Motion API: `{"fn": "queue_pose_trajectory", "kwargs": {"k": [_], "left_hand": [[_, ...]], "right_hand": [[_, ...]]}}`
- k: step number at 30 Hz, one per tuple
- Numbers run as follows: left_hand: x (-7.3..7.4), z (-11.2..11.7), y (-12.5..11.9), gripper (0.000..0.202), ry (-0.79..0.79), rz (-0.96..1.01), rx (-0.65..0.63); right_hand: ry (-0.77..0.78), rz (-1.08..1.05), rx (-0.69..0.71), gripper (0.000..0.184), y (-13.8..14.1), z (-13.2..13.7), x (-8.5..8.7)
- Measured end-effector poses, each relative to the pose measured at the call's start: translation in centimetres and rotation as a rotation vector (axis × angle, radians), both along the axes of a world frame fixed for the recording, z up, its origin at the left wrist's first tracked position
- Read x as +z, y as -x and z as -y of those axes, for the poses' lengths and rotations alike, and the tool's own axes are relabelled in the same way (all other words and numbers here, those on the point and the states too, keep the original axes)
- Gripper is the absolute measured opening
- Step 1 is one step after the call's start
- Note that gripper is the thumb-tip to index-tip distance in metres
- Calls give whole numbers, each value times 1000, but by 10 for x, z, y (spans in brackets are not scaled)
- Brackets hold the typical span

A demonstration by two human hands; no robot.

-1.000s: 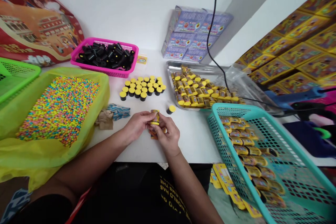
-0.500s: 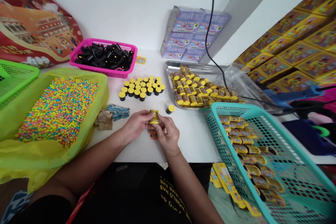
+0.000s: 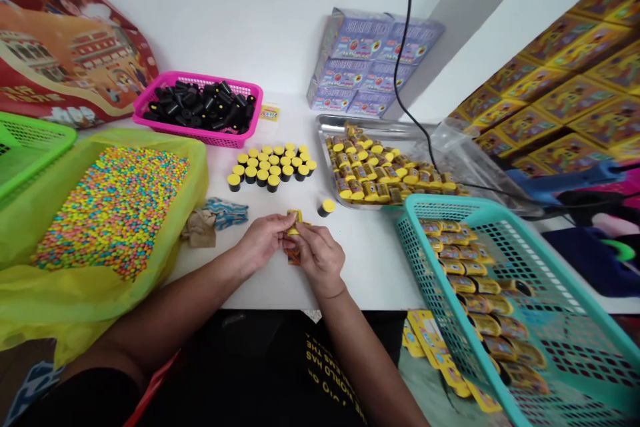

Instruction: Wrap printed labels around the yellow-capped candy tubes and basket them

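Both grips are together, clamped from either side on a small yellow-capped tube (image 3: 295,221) that sits over the white surface (image 3: 370,273), directly in front of the person. The left hand (image 3: 261,241) reaches in from about 8 o'clock and the right hand (image 3: 320,257) from about 5 o'clock, and the fingers hide much of the tube. A printed orange-and-yellow strip (image 3: 293,255) shows just below it, between the hands; whether the two are joined is impossible to tell. The tube looks light and stiff, probably plastic, and its smooth side could slip, so a fingertip pinch across the body seems the surest hold, with little pressure on any thin printed wrap. Counting from the hands, a lone matching tube (image 3: 327,207) stands upright at 1 o'clock, and a tight cluster of upright capped tubes (image 3: 270,169) stands at 12. A pink basket (image 3: 197,137) of black tubes lies beyond at 11, a steel tray (image 3: 325,121) of wrapped tubes at 2, a teal basket (image 3: 450,203) of wrapped tubes at 3, and a heap of multicoloured round sweets (image 3: 110,213) at 9.
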State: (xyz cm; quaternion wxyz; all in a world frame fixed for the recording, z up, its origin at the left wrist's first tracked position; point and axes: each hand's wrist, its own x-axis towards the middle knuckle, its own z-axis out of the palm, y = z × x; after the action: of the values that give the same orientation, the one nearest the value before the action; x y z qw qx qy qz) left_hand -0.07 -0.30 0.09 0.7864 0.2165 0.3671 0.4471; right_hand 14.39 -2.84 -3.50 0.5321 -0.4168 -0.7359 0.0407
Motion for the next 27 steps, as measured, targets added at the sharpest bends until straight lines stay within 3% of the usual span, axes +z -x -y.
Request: {"fn": "queue_pose_trajectory", "kwargs": {"k": [6, 13, 27], "left_hand": [[-3, 0, 0, 34, -16, 21, -29], [-4, 3, -2, 35, -25, 25, -90], [-1, 4, -2, 40, -91, -15, -140]], "right_hand": [[55, -17, -55, 35, 1, 0, 6], [-84, 41, -40, 41, 0, -2, 2], [-104, 122, -67, 32, -2, -1, -4]]}}
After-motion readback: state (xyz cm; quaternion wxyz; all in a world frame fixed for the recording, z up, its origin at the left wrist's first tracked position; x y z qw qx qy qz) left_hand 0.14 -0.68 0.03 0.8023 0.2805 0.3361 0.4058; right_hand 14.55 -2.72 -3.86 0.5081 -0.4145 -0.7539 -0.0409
